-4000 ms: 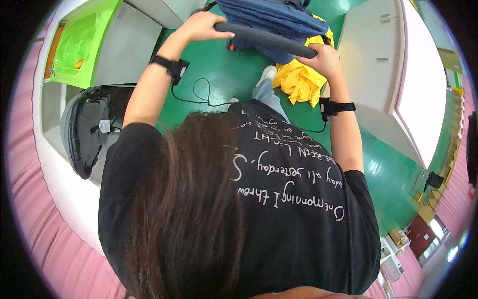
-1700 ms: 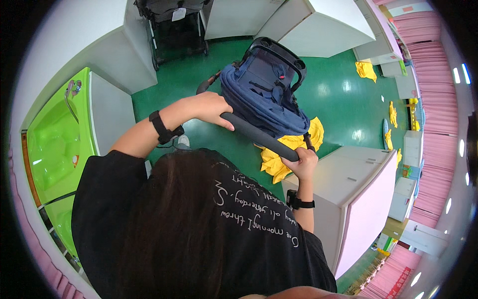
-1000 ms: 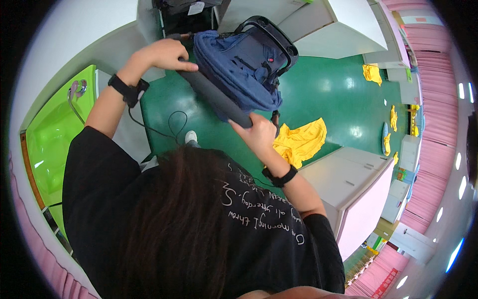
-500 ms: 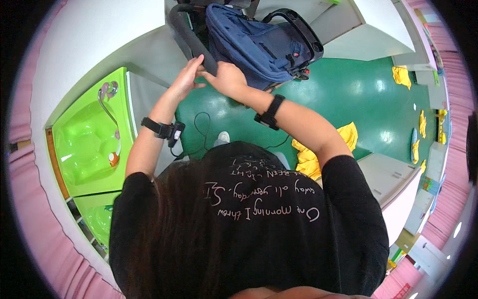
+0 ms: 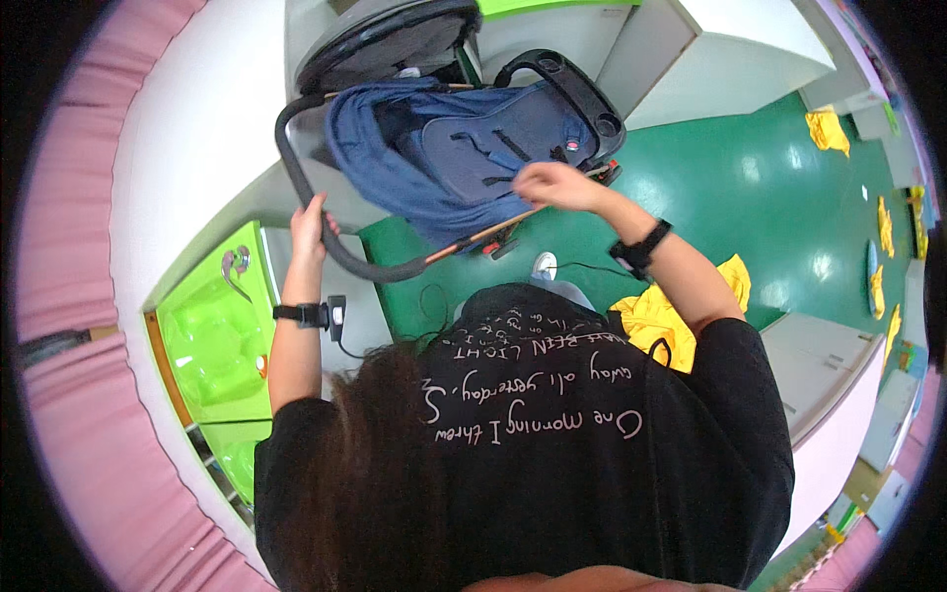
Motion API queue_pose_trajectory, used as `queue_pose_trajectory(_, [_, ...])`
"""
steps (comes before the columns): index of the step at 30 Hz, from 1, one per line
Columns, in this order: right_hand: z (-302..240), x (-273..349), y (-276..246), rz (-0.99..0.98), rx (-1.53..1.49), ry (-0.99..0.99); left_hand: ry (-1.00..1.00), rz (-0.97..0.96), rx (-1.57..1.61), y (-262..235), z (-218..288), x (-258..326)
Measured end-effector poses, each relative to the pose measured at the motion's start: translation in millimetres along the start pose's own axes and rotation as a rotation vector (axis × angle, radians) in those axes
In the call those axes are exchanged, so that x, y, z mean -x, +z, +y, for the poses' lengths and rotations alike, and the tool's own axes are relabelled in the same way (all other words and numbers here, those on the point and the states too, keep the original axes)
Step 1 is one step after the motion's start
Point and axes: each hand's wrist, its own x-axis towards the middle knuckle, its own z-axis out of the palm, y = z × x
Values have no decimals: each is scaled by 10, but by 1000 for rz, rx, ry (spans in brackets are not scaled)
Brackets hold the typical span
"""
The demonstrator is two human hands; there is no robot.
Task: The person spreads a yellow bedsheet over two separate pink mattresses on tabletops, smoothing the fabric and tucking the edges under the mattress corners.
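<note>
A navy blue stroller (image 5: 473, 138) stands ahead of me, its seat facing up with dark harness straps. My left hand (image 5: 313, 229) is wrapped round its curved black foam handlebar (image 5: 289, 158) on the left side. Over the near edge of the seat is my right hand (image 5: 557, 185), its fingers curled together close to the straps. Whether anything is in those fingers is hidden. At the stroller's far right sits a black tray (image 5: 592, 99) with round hollows. Each of my wrists wears a black strap, the left one with a small device.
A lime green basin (image 5: 207, 331) with a tap is at my left. White cabinets (image 5: 710, 59) stand behind the stroller and at the right. Yellow cloth (image 5: 681, 311) lies on the green floor (image 5: 691, 187) by my right arm. A dark-rimmed grey thing (image 5: 385, 44) is behind the handlebar.
My hands, close together at the handlebar before, are now apart. The left stays on the bar, while the right has moved right, over the seat. More of the stroller shows, turned sideways.
</note>
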Motion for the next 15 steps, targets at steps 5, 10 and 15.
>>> queue_pose_trajectory(5, [1354,1373,-1000,658,49,295,63,61,-134,-217,81,-95])
queue_pose_trajectory(10, [2626,2292,-879,972,-30,576,40,15,-202,-335,241,-295])
queue_pose_trajectory(15, [3601,2802,-112,818,220,721,18,-12,-235,-486,255,-293])
